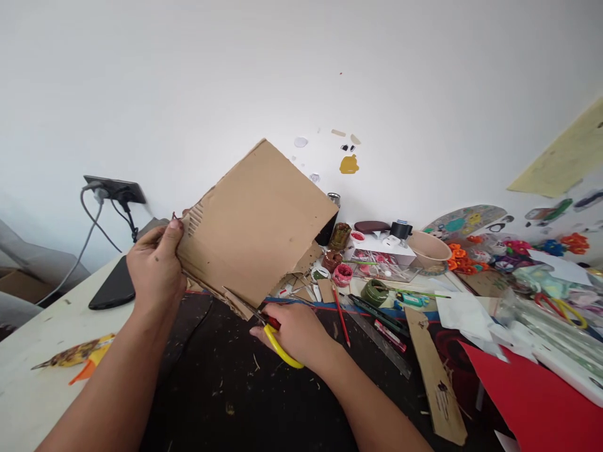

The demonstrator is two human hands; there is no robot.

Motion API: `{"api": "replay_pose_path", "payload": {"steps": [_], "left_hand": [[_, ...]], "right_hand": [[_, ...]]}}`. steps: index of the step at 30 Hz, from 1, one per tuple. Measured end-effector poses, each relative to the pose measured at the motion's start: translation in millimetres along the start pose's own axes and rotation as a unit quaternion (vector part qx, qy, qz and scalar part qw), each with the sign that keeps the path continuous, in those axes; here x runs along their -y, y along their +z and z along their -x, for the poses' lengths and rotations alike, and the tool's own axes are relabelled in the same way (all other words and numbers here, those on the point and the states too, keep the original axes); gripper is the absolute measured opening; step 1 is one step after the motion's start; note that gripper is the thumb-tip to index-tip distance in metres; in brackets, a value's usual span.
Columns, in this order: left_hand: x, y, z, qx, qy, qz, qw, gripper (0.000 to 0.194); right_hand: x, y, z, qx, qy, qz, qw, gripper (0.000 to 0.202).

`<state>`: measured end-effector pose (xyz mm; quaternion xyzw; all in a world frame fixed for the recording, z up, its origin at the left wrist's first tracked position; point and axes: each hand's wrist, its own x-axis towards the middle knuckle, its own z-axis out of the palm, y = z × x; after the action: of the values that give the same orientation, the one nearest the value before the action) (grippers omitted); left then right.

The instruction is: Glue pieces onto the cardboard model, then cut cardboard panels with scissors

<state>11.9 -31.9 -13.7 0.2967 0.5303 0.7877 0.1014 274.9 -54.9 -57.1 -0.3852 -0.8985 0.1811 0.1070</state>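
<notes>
My left hand (157, 260) pinches the left corner of a brown cardboard sheet (264, 223), thumb on its near face. The sheet is raised and tilted above the table, with torn corrugation showing by my thumb. In my right hand (299, 329) is a pair of scissors (282, 351) with a yellow handle loop and some red at the grip. Its blades lie at the sheet's lower edge, where a narrow strip (238, 306) hangs partly apart from the rest. How wide the blades stand is hard to make out.
A dark mat (245, 395) with scraps covers the table. Right of it lie a red pencil (342, 317), a metal ruler (381, 345), a cardboard strip (436, 376) and red paper (546, 395). Paint jars (342, 274) stand behind. At left are a black phone (112, 285) and a wall socket (115, 188).
</notes>
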Motion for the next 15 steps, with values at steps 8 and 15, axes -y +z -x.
{"api": "replay_pose_path", "payload": {"steps": [8, 15], "left_hand": [[-5, 0.8, -24, -0.133, -0.045, 0.16, 0.977, 0.023], [-2, 2.5, -27, -0.152, -0.116, 0.258, 0.947, 0.014]], "right_hand": [[-7, -4, 2, -0.026, 0.007, -0.017, 0.999, 0.025], [-11, 1, 1, -0.072, 0.03, -0.241, 0.967, 0.022]]}}
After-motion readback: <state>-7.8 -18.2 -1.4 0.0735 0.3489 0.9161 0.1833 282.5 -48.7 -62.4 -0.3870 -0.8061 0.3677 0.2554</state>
